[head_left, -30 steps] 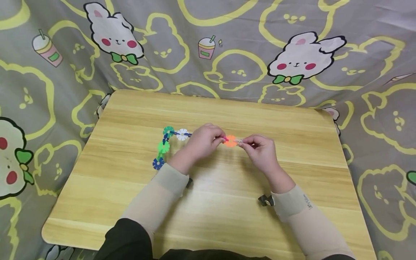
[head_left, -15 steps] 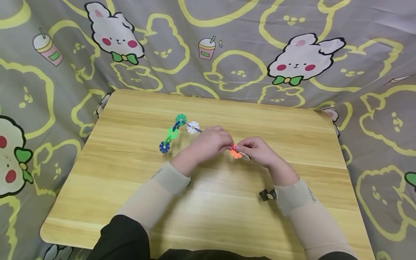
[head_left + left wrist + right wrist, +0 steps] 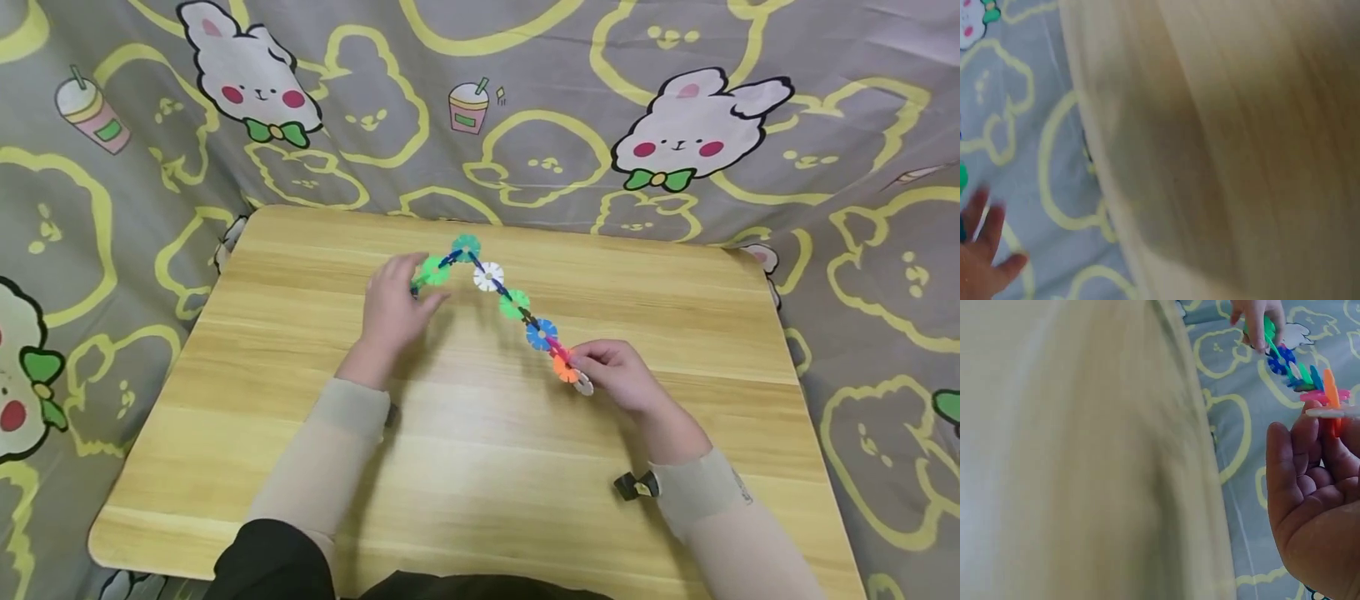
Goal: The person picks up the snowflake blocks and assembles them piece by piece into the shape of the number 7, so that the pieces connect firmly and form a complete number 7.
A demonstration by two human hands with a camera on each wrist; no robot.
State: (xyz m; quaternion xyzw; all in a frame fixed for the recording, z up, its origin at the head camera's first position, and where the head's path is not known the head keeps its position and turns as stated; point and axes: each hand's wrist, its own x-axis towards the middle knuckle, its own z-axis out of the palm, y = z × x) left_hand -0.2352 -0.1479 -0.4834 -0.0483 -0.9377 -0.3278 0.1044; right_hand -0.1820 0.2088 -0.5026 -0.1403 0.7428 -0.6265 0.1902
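Note:
A chain of slotted plastic snowflake discs (image 3: 515,305) hangs in the air above the table, in green, blue, white, pink and orange. My right hand (image 3: 621,375) pinches its near end at the orange disc (image 3: 564,369). A whitish disc (image 3: 584,384) sticks out just below that one. At the chain's far-left end, my left hand (image 3: 393,307) is beside the light green disc (image 3: 435,271), thumb spread away from the fingers. Part of that end is hidden behind the left hand. In the left wrist view, the left hand (image 3: 985,256) is blurred at the lower left edge.
Beneath the hands lies a wood-grain table (image 3: 480,475) with rounded corners. A grey curtain (image 3: 555,158) with yellow outlines and rabbit faces surrounds its back and sides. Dark wrist-camera mounts (image 3: 636,486) stick out from the sleeves.
My left hand has left the chain's middle near the orange disc and moved left to its other end. The chain has swung up and right, while the right hand has moved slightly right and down.

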